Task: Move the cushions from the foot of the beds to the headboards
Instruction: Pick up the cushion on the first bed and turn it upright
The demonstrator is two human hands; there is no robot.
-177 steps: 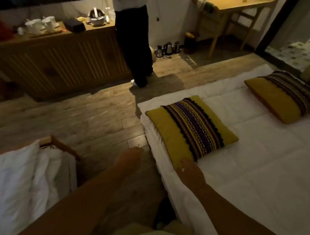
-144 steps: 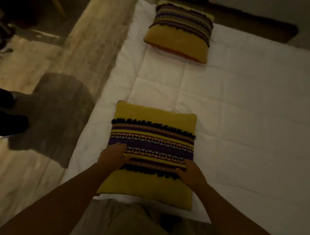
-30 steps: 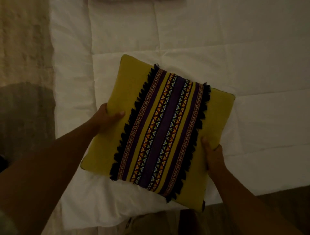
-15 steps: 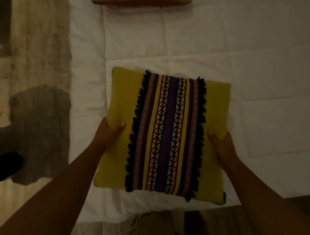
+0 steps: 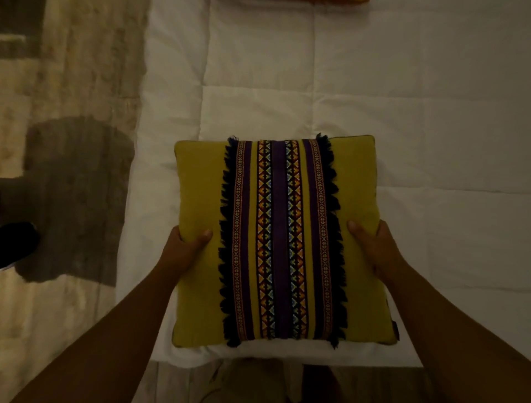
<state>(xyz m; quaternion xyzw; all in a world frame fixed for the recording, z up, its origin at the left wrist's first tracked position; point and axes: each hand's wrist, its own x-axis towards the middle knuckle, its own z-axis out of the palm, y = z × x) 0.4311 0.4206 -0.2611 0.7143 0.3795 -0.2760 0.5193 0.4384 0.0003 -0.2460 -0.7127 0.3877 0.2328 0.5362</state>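
Observation:
A mustard-yellow cushion point(image 5: 198, 178) with a purple patterned band and black fringe down its middle is held over the near end of the white bed point(image 5: 431, 143). My left hand point(image 5: 184, 250) grips its left edge, thumb on top. My right hand point(image 5: 373, 250) grips its right edge the same way. The band runs straight away from me. A sliver of a second yellow cushion point(image 5: 333, 1) shows at the top edge of the view, farther along the bed.
Wooden floor point(image 5: 71, 86) runs along the bed's left side, with a dark shadow on it. Another person's dark shoe point(image 5: 14, 244) stands at the far left. The bed's near edge point(image 5: 287, 359) lies just in front of my legs.
The cushion has turned from tilted to squared up, its band now pointing straight ahead. Both hands keep their hold on its sides. The view has shifted slightly.

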